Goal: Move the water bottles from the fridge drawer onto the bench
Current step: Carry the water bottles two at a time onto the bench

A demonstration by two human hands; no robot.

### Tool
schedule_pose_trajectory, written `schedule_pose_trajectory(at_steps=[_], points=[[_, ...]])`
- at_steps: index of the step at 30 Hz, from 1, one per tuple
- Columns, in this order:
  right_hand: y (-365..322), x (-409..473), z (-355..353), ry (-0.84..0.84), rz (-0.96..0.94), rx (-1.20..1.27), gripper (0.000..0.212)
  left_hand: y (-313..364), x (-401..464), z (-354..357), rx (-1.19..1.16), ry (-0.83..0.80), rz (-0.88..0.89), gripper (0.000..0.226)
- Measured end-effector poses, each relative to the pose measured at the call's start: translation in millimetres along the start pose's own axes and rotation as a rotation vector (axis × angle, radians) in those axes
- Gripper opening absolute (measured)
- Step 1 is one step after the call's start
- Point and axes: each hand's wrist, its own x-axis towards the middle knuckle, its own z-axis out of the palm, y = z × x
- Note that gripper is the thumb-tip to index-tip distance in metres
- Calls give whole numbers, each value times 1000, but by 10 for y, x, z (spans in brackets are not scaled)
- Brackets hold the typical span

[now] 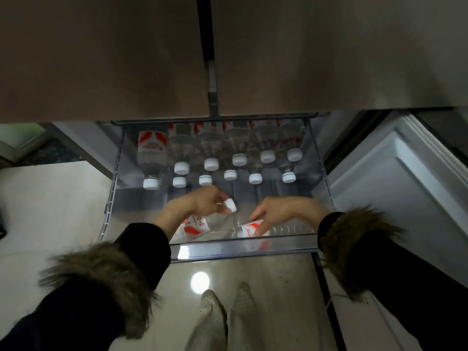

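A clear fridge drawer [243,249] is pulled out below me. Several water bottles with white caps and red-white labels lie in rows at its back [211,158]. My left hand [205,202] grips a bottle [193,228] near its neck, its white cap sticking out beside my fingers. My right hand [281,211] holds another bottle [250,230] that lies on its side at the drawer's front, fingers on its label.
The closed upper fridge doors [152,59] hang over the drawer's back. An open white lower door [395,178] stands to the right. Pale glossy floor [50,211] spreads left and below, where my feet [225,302] stand.
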Motion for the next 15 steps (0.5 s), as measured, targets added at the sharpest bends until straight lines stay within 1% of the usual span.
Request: schedule_pose_trajectory(at_steps=[3,8,13,15], points=[[2,28,-32,-41,0,-8,46,-21,1,-13,-57,30,9,30],[39,57,-39,-85,4,5,44,-34,-1,-20,-128,75,-22,33],[104,35,-95,-12,38,187,41,-91,-33,-121,-158,191,-80,35],[118,41,-100,17,45,245,41,-125,-36,-145,-173,208,-91,32]])
